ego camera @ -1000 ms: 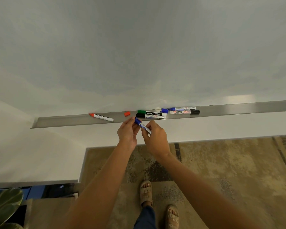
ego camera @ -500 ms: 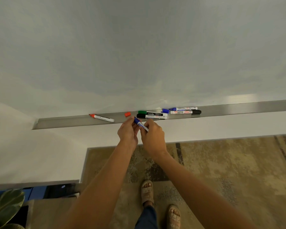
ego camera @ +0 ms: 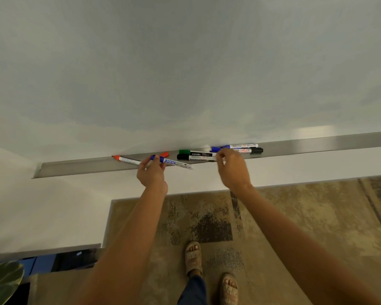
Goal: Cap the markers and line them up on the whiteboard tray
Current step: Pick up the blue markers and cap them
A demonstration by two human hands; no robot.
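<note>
My left hand (ego camera: pixel 151 175) pinches a blue marker (ego camera: pixel 173 162) by its blue-capped end, holding it level just over the front lip of the metal whiteboard tray (ego camera: pixel 75 167). My right hand (ego camera: pixel 233 169) holds nothing; its curled fingers hover at the marker cluster, beside a loose blue cap (ego camera: pixel 215 149). On the tray lie an uncapped red marker (ego camera: pixel 128 159), a loose red cap (ego camera: pixel 164 154), a green-capped marker (ego camera: pixel 196 153), a black-capped marker (ego camera: pixel 194 158), another blue marker (ego camera: pixel 241 146) and a red-labelled marker with a black cap (ego camera: pixel 252 151).
The whiteboard (ego camera: pixel 185 73) fills the upper view above the tray. Below are a patterned rug (ego camera: pixel 295 216), my sandalled feet (ego camera: pixel 194 256), and a plant leaf (ego camera: pixel 2 280) at the bottom left. The tray runs on to the right edge.
Both hands held the blue marker together before. My right hand has let go and moved right to the marker cluster; my left hand has carried the marker up to the tray.
</note>
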